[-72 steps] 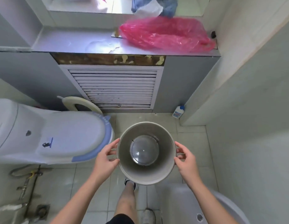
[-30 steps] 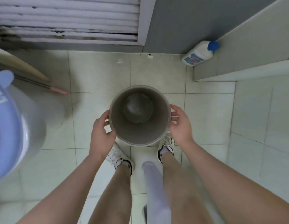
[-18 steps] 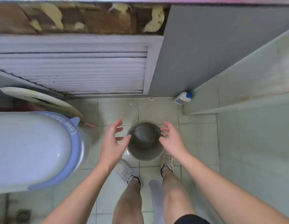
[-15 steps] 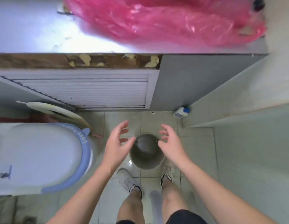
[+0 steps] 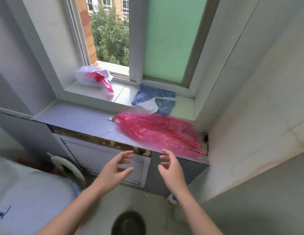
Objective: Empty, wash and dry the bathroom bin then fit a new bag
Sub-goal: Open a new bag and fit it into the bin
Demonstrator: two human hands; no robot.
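Down at the frame's bottom edge, round grey bin (image 5: pixel 128 223) stands upright on the tiled floor (image 5: pixel 153 209), mouth dark, blurred. Above it both hands are raised, apart: left hand (image 5: pixel 112 172) and right hand (image 5: pixel 171 170), fingers loosely spread and curved, holding nothing. Left: glossy white toilet lid (image 5: pixel 29 197). Beyond: slatted white vent panel (image 5: pixel 103 160). On the grey ledge (image 5: pixel 80 117), crinkled translucent pink bag (image 5: pixel 158 131); behind it, blue cloth (image 5: pixel 164 99) on the windowsill.
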